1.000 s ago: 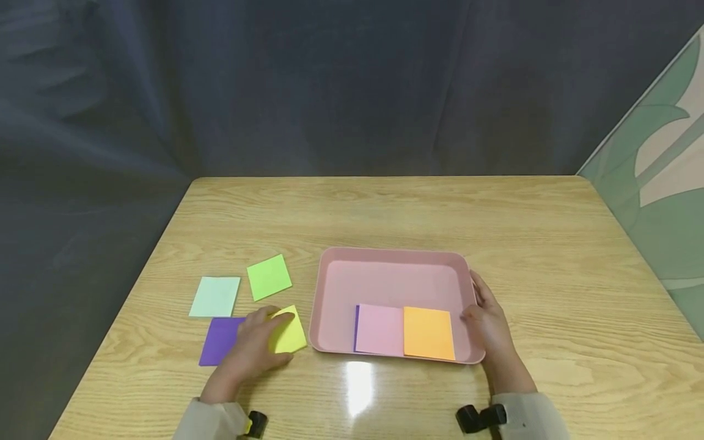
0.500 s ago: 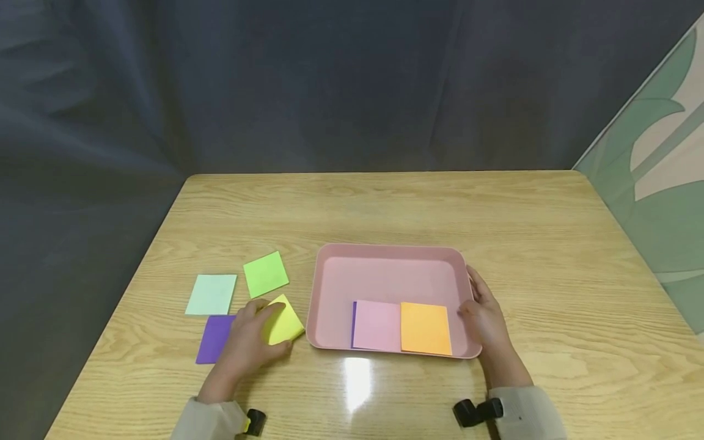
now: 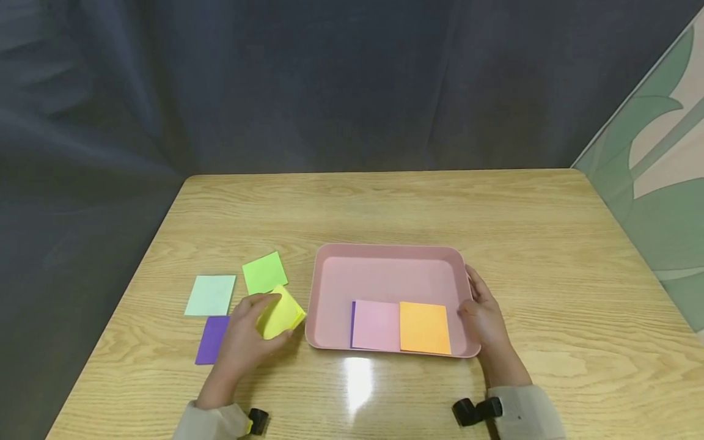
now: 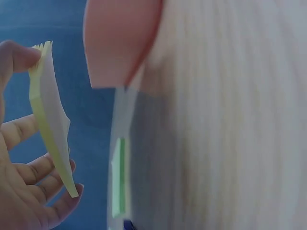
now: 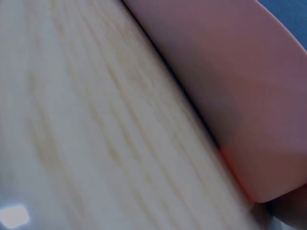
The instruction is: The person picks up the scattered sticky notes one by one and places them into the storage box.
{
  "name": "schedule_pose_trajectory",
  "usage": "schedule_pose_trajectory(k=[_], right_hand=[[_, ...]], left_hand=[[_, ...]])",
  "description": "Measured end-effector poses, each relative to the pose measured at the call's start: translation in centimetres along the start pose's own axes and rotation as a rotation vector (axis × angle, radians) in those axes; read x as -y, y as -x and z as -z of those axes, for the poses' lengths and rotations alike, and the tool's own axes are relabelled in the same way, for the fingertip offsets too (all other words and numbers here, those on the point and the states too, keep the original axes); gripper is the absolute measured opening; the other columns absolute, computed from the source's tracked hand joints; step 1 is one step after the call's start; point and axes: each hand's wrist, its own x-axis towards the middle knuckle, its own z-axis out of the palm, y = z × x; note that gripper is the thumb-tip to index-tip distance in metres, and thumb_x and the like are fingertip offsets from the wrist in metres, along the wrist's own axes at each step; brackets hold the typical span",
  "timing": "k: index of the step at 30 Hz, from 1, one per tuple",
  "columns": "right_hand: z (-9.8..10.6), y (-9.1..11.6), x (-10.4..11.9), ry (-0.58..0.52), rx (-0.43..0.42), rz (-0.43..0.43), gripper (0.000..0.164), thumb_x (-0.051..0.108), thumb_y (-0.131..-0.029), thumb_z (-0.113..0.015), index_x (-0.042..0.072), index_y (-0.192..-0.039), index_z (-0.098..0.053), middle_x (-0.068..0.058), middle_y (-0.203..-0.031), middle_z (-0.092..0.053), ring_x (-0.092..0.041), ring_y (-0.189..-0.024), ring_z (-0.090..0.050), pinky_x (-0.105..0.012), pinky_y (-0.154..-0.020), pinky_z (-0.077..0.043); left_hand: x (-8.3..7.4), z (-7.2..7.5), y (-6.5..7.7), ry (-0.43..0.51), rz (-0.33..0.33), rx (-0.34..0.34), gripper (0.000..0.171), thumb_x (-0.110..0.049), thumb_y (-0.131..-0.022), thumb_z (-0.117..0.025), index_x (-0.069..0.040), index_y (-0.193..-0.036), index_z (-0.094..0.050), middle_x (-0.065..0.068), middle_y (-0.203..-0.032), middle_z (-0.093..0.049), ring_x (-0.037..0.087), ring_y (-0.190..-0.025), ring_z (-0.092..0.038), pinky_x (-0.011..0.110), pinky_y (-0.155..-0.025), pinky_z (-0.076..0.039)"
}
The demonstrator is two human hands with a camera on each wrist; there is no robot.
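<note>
In the head view my left hand (image 3: 242, 343) holds a yellow sticky note pad (image 3: 279, 315) between thumb and fingers. The left wrist view shows this yellow pad (image 4: 44, 112) raised off the table and bent, its sheets fanning at the thumb's end. My right hand (image 3: 487, 322) grips the right end of a pink tray (image 3: 385, 272), thumb over the rim and fingers on the outside. Along the tray's near side lie a pink sticky note pad (image 3: 376, 325) and an orange one (image 3: 425, 328). A purple edge (image 3: 352, 324) shows from under the pink pad.
Left of the tray, a lime green pad (image 3: 265, 272), a pale mint pad (image 3: 210, 295) and a purple pad (image 3: 211, 340) lie on the wooden table (image 3: 385, 211). My left hand partly covers the purple pad. A dark curtain (image 3: 352, 85) hangs behind the table.
My left hand has picked up the yellow pad, which now sits higher, tilted and slightly bent. My right hand keeps its hold on the tray. The view has shifted slightly.
</note>
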Motion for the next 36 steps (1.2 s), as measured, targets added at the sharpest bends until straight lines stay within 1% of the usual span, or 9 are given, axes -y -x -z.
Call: schedule_pose_trajectory(k=[4, 7, 10, 18, 23, 27, 31, 34, 36], right_hand=[[0.1, 0.0, -0.1, -0.005, -0.006, -0.003, 0.078, -0.015, -0.071, -0.033, 0.017, -0.139, -0.014, -0.011, -0.142, -0.014, -0.027, -0.124, -0.019, -0.014, -0.079, -0.036], [0.1, 0.0, -0.2, -0.01, -0.006, -0.002, 0.077, -0.014, -0.071, -0.033, 0.017, -0.139, -0.015, -0.011, -0.142, -0.014, -0.027, -0.124, -0.019, -0.014, -0.079, -0.036], [0.1, 0.0, -0.3, -0.014, 0.0, 0.011, 0.077, -0.015, -0.071, -0.033, 0.015, -0.139, -0.014, -0.012, -0.142, -0.014, -0.027, -0.124, -0.018, -0.013, -0.079, -0.036], [0.1, 0.0, -0.2, -0.03, 0.002, 0.012, 0.078, -0.015, -0.069, -0.034, 0.015, -0.139, -0.015, -0.012, -0.142, -0.015, -0.027, -0.124, -0.02, -0.014, -0.08, -0.036], [0.0, 0.0, -0.1, -0.025, 0.001, 0.028, 0.077, -0.015, -0.069, -0.033, 0.012, -0.139, -0.015, -0.012, -0.141, -0.015, -0.027, -0.125, -0.019, -0.014, -0.081, -0.035], [-0.1, 0.0, 0.0, -0.02, -0.003, 0.038, 0.077, -0.015, -0.068, -0.032, 0.01, -0.139, -0.015, -0.013, -0.141, -0.015, -0.026, -0.125, -0.018, -0.014, -0.081, -0.034], [-0.1, 0.0, 0.0, -0.015, -0.011, 0.034, 0.076, -0.015, -0.069, -0.032, 0.011, -0.139, -0.015, -0.013, -0.141, -0.016, -0.026, -0.124, -0.019, -0.014, -0.081, -0.034], [-0.2, 0.0, 0.0, -0.009, -0.019, 0.022, 0.076, -0.015, -0.07, -0.033, 0.012, -0.139, -0.015, -0.012, -0.141, -0.017, -0.026, -0.124, -0.021, -0.015, -0.081, -0.035], [-0.2, 0.0, 0.0, -0.004, -0.023, 0.016, 0.076, -0.015, -0.07, -0.033, 0.013, -0.139, -0.016, -0.012, -0.141, -0.018, -0.026, -0.123, -0.022, -0.015, -0.08, -0.035]], left_hand=[[-1.1, -0.4, -0.2, 0.014, -0.045, -0.003, 0.061, -0.026, -0.057, -0.077, -0.01, -0.112, -0.056, 0.01, -0.114, -0.046, 0.025, -0.102, -0.043, 0.042, -0.078, -0.039], [-2.1, -0.8, -0.4, 0.038, -0.053, 0.014, 0.063, -0.025, -0.054, -0.078, -0.011, -0.111, -0.056, 0.009, -0.115, -0.045, 0.024, -0.105, -0.04, 0.042, -0.081, -0.038], [-3.0, -1.2, -0.7, 0.05, -0.068, 0.027, 0.064, -0.026, -0.053, -0.079, -0.012, -0.111, -0.056, 0.009, -0.116, -0.045, 0.024, -0.107, -0.038, 0.042, -0.081, -0.037], [-4.8, -2.7, -1.5, 0.061, -0.138, 0.048, 0.061, -0.033, -0.056, -0.076, -0.014, -0.111, -0.057, 0.005, -0.112, -0.046, 0.019, -0.099, -0.041, 0.033, -0.071, -0.038], [-6.0, -3.8, -2.0, 0.088, -0.16, 0.09, 0.061, -0.032, -0.055, -0.075, -0.014, -0.111, -0.057, 0.003, -0.111, -0.046, 0.017, -0.094, -0.041, 0.031, -0.069, -0.037], [-7.1, -4.8, -2.6, 0.105, -0.198, 0.128, 0.063, -0.031, -0.055, -0.076, -0.014, -0.112, -0.057, 0.003, -0.111, -0.046, 0.018, -0.097, -0.04, 0.034, -0.074, -0.037], [-8.4, -5.7, -3.0, 0.111, -0.222, 0.194, 0.065, -0.032, -0.056, -0.074, -0.014, -0.116, -0.055, 0.003, -0.115, -0.043, 0.017, -0.104, -0.037, 0.035, -0.081, -0.036], [-9.3, -6.3, -3.2, 0.12, -0.23, 0.249, 0.065, -0.033, -0.058, -0.072, -0.016, -0.117, -0.053, 0.001, -0.117, -0.041, 0.015, -0.107, -0.035, 0.033, -0.083, -0.036], [-9.8, -6.7, -3.4, 0.112, -0.247, 0.274, 0.064, -0.035, -0.058, -0.072, -0.017, -0.117, -0.053, 0.0, -0.117, -0.04, 0.014, -0.107, -0.034, 0.032, -0.084, -0.036]])
